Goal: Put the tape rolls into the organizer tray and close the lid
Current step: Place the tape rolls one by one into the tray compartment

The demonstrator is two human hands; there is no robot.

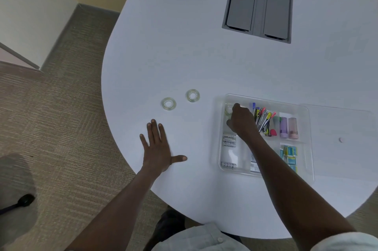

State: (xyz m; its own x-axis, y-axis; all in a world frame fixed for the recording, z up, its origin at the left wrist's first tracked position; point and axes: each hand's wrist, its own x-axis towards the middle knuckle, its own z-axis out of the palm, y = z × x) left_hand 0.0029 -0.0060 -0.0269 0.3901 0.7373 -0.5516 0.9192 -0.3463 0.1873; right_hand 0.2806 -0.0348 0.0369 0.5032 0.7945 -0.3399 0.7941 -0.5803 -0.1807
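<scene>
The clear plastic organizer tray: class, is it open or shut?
Open. The clear plastic organizer tray has its compartments uncovered, the right hand reaches inside, and its clear lid lies on the table beside it.

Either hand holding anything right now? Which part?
Left hand lies flat on the white table, empty. Right hand is on a clear tape roll in the clear organizer tray; grip hidden.

Even bright overhead light, soft shadows, wide-angle edge warp, slight blur

2 clear tape rolls (168,104) (192,95) lie flat on the white table, apart from each other, left of the clear organizer tray (222,128). A 3rd roll (228,109) sits in the tray's far-left compartment. The transparent lid (339,128) lies flat at the tray's right side.
</scene>
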